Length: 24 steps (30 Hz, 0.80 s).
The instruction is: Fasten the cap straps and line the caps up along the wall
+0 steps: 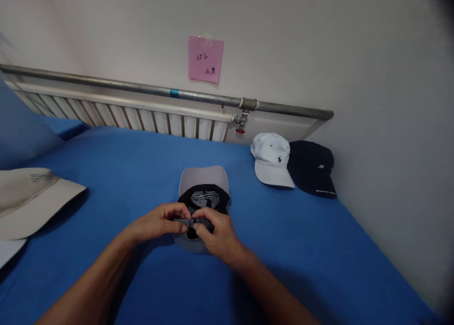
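Note:
A grey baseball cap (204,176) lies upside down on the blue-covered table (149,287), its brim pointing away from me and its dark lining showing. Both hands meet at the cap's back strap (182,222). My left hand (159,222) pinches the strap's left part between thumb and fingers. From the other side, my right hand (220,232) pinches the strap near its middle, where the two ends come together. Fingertips cover part of the strap, so how it is fastened cannot be made out.
A white cap (271,157) and a black cap (312,166) sit at the back right by the wall. Beige and white caps (31,202) are at the left edge. Behind the table run a radiator (159,121), a metal pipe (124,84) and a red-handled valve (240,130). A pink note (205,60) hangs above.

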### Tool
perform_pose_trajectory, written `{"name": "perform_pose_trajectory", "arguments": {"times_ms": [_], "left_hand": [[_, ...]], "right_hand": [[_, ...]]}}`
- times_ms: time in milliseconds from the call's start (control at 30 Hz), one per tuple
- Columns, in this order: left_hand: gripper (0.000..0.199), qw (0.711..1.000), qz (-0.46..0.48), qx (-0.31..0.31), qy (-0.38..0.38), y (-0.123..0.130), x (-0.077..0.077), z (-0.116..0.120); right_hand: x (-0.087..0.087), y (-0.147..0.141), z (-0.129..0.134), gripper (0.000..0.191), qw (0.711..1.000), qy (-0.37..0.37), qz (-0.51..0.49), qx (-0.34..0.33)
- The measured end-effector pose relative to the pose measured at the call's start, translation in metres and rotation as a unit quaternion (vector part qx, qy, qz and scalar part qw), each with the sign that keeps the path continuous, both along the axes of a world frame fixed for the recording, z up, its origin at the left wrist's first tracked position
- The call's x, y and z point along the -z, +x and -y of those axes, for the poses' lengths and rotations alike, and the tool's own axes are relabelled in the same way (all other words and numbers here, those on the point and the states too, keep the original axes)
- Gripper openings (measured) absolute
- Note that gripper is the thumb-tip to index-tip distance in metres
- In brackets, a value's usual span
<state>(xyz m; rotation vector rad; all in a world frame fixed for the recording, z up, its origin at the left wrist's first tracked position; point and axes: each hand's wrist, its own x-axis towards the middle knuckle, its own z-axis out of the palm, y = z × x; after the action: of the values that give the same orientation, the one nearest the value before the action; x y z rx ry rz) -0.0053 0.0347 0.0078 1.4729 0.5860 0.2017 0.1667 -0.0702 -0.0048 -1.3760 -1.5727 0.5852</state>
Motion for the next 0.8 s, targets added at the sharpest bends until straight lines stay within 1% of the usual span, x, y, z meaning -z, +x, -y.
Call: {"name": "perform_pose_trajectory", "arguments": {"times_ms": [67, 133, 200, 333, 633, 700, 800], "left_hand": [[0.016, 1.000, -0.007, 0.002, 0.001, 0.0007, -0.0008, 0.0001], [0.016, 1.000, -0.011, 0.006, 0.000, 0.0017, -0.0012, 0.0003], [0.015, 1.000, -0.013, 0.009, 0.003, 0.0029, -0.0011, 0.0009], [0.012, 0.999, -0.025, 0.018, 0.022, 0.0056, -0.0012, 0.0037], [0.012, 0.999, -0.032, -0.012, 0.042, 0.0081, 0.0019, 0.0068], [0.013, 0.999, -0.026, -0.012, 0.043, 0.0079, 0.0028, 0.0059], [0.017, 0.999, 0.002, -0.019, 0.028, 0.0073, 0.0029, 0.0046]], "right_hand": [[0.0035, 0.0026, -0.0027, 0.013, 0.997, -0.049, -0.052, 0.003], [0.0039, 0.0045, -0.0043, 0.011, 0.994, -0.072, -0.080, -0.003], [0.0030, 0.0053, -0.0050, 0.010, 0.992, -0.074, -0.098, -0.007], [0.0034, 0.0053, -0.0053, 0.009, 0.993, -0.067, -0.102, -0.003], [0.0104, 0.0060, -0.0078, 0.006, 0.987, -0.097, -0.121, -0.036], [0.0110, 0.0063, -0.0086, 0.004, 0.983, -0.113, -0.144, -0.032], [0.0102, 0.0079, -0.0102, 0.003, 0.968, -0.143, -0.203, -0.024]]}}
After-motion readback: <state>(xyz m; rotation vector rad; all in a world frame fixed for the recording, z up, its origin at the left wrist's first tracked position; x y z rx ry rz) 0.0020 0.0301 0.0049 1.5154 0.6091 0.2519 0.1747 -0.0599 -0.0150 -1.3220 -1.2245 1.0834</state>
